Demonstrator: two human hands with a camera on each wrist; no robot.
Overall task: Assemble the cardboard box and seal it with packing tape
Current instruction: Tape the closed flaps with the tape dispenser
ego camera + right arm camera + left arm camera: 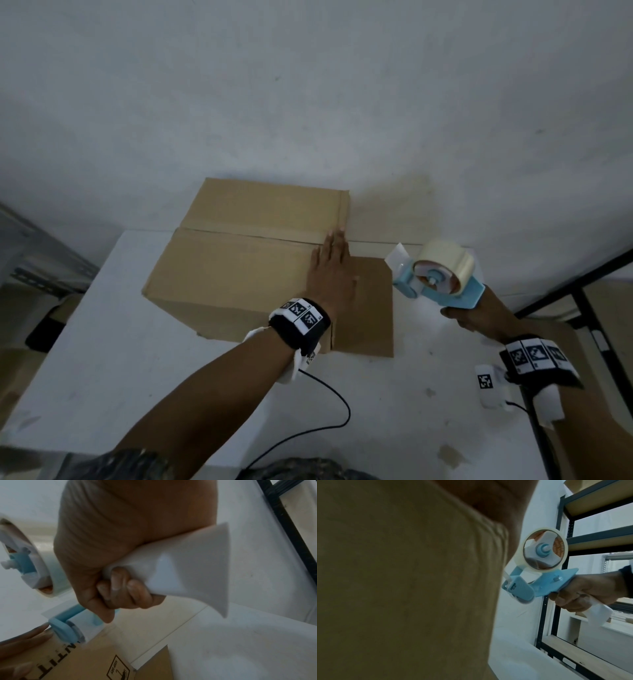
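A brown cardboard box stands on the white table with its top flaps folded down and meeting in a seam across the top. My left hand lies flat with straight fingers on the top, at the right end of that seam. My right hand grips the white handle of a blue tape dispenser carrying a clear tape roll. The dispenser hangs in the air just right of the box, its roller end close to my left fingertips. A loose tape tab sticks out from its front.
Black metal shelving stands to the right of the table. A black cable runs over the table's near part, beside a small white device with a marker. The wall is right behind the box. Grey metal racking is at the left.
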